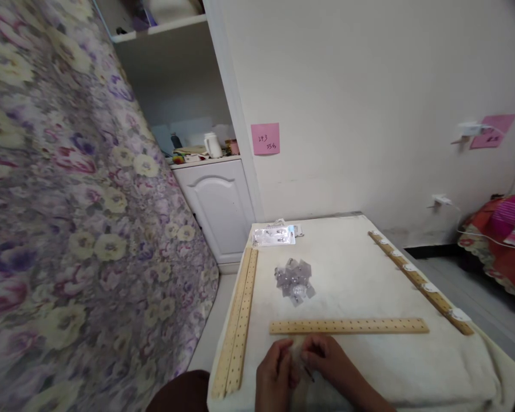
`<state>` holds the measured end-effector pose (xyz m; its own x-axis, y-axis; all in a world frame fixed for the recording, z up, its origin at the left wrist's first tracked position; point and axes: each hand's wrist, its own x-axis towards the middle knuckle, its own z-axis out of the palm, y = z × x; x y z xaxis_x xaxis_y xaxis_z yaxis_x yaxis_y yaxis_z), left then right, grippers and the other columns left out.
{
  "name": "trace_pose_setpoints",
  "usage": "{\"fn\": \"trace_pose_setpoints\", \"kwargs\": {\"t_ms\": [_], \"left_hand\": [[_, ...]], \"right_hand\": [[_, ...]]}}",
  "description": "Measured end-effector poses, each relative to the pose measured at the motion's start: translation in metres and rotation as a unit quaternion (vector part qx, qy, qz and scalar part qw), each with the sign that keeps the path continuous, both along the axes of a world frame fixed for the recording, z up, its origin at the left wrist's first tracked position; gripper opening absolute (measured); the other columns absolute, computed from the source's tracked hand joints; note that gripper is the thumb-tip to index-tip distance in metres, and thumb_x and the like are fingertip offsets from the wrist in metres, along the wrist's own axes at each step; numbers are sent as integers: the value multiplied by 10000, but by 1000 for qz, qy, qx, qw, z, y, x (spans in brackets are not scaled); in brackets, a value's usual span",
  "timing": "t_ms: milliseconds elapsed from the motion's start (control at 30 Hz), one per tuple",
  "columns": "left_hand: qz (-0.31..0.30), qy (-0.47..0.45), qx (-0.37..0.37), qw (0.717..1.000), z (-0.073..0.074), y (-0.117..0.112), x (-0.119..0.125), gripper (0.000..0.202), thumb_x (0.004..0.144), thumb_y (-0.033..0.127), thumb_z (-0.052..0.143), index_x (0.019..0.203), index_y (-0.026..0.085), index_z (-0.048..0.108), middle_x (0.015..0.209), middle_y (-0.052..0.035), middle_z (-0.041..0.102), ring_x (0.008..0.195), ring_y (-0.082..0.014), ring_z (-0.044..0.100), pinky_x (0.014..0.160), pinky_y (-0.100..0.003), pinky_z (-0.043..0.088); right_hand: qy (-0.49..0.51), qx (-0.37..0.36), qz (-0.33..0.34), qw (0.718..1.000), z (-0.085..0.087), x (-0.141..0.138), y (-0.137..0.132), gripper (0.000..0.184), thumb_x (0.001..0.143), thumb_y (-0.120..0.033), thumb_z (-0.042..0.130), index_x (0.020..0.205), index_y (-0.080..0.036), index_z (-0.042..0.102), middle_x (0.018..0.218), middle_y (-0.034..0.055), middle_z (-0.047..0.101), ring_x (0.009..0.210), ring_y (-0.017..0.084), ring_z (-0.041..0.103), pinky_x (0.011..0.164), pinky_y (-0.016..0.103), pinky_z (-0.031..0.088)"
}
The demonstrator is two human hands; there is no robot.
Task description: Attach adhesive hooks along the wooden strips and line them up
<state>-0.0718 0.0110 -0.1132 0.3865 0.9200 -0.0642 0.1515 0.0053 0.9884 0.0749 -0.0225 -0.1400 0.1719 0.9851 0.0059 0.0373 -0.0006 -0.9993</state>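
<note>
My left hand (275, 375) and my right hand (330, 361) meet at the near edge of a white padded table (360, 269). Both have their fingers pinched together around something small and pale that I cannot make out. Just beyond them a perforated wooden strip (349, 327) lies crosswise. Farther out sits a pile of small clear plastic pieces (295, 281). A clear blister pack (274, 236) lies at the table's far edge.
Two perforated wooden strips (239, 321) lie side by side along the left edge. Another strip with white round pieces (420, 281) runs along the right edge. A floral cloth (68, 217) hangs at left. A white cabinet (218, 200) and a pink note (265, 138) are behind.
</note>
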Motion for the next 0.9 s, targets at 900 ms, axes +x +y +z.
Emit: {"fn": "trace_pose_setpoints", "kwargs": {"t_ms": [900], "left_hand": [[21,-70,-75,995,-11,-3,11,325,669,401,628,877,161,558,505,94,433,419,-66,383,451,-207,266]], "right_hand": [[20,-31,-21,999,-13,4,-2,241,652,-371,599,555,-184,481,483,-60,432,487,89,398,479,217,315]]}}
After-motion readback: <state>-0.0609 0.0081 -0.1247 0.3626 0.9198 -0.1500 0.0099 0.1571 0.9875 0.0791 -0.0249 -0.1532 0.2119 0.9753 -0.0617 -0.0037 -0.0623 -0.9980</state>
